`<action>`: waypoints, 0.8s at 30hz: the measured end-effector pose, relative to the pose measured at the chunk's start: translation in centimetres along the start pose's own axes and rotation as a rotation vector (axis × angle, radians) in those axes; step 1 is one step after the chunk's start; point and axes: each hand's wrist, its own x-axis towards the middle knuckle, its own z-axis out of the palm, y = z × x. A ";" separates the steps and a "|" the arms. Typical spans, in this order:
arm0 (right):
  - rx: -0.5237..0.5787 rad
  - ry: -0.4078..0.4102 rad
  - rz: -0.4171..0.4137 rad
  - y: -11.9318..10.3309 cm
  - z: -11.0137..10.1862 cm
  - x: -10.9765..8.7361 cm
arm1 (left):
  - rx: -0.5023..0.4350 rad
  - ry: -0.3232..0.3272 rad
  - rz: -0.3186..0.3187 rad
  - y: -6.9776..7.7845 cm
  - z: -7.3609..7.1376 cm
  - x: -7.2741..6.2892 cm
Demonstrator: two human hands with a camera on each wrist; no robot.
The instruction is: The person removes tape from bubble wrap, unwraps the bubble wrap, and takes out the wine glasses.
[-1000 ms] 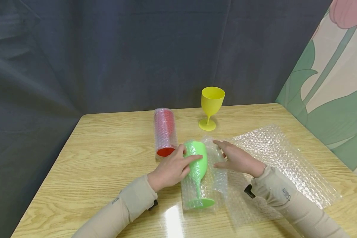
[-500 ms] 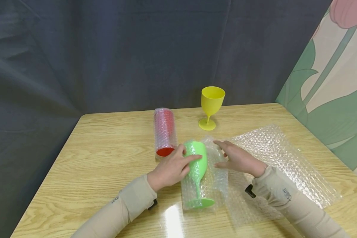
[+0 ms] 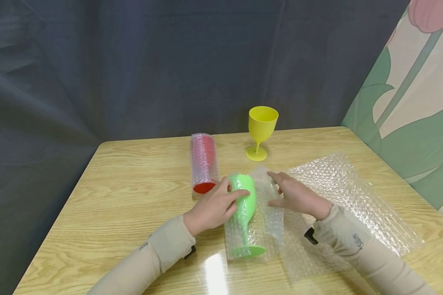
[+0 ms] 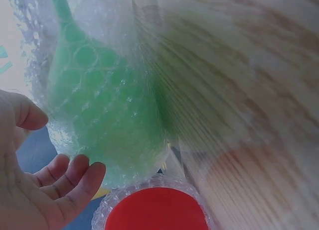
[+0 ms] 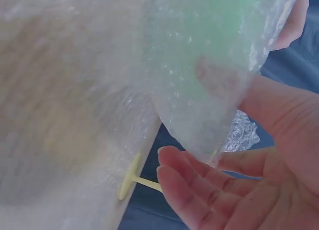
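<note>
A green plastic goblet lies on its side on bubble wrap, bowl away from me, foot toward me. My left hand rests on its wrapped left side, the index finger stretched across the bowl. In the left wrist view, the left fingertips touch the wrap around the green bowl. My right hand is at a loose flap of the wrap, thumb and fingers spread apart. Through the film in the right wrist view shows the tip of the right thumb, with the fingers by the flap's corner.
A red goblet rolled in bubble wrap lies just beyond my left hand. Farther back, an unwrapped yellow goblet stands upright near the table's rear edge. Under and beside my right arm, a bubble wrap sheet is spread on the wooden table.
My right hand has shifted very slightly to the right, and the flap of wrap beside it has moved a little. My left hand stays in place on the green goblet.
</note>
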 end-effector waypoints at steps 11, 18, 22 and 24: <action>-0.010 0.067 -0.008 -0.7 -2.0 -0.2 | 0.073 -0.024 0.003 0.7 0.4 0.9; -0.027 0.047 -0.039 -0.5 -2.0 -0.1 | 0.128 -0.038 -0.019 1.3 0.6 1.7; -0.059 0.064 -0.069 -0.2 -1.8 -0.3 | 0.107 -0.088 -0.062 1.3 0.5 1.8; -0.075 0.070 -0.082 0.0 -1.7 -0.4 | 0.094 -0.109 -0.081 1.3 0.5 1.8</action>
